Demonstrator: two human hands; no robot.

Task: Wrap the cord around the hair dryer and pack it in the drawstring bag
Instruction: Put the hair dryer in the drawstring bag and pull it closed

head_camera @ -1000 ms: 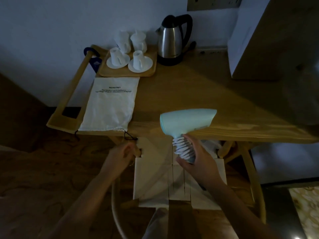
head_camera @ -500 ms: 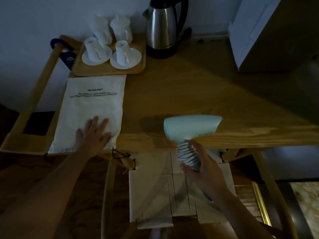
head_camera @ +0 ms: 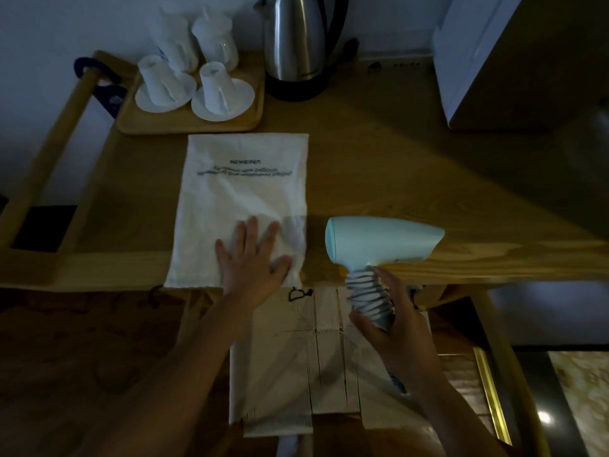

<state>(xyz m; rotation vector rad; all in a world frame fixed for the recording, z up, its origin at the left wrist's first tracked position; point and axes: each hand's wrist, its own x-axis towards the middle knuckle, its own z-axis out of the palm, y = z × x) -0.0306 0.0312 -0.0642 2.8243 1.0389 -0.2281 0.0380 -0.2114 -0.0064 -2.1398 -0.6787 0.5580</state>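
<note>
A pale blue hair dryer (head_camera: 382,240) hovers at the table's front edge, its barrel pointing right. White cord (head_camera: 367,296) is coiled tightly round its handle. My right hand (head_camera: 395,321) grips that wrapped handle from the right. A white drawstring bag (head_camera: 244,192) with dark print lies flat on the wooden table (head_camera: 412,166), its mouth at the near edge, a dark drawstring (head_camera: 298,294) dangling over it. My left hand (head_camera: 253,265) rests palm down, fingers spread, on the bag's near right corner.
A wooden tray (head_camera: 188,125) with several upturned white cups stands at the back left. A steel kettle (head_camera: 293,41) sits behind the bag, a white box (head_camera: 478,57) at the back right. A chair with a pale cushion (head_camera: 296,364) sits below the table edge.
My left hand rose from the drawstring below the edge and now lies flat on the bag. The view shifted left and closer. The dryer stayed in my right hand.
</note>
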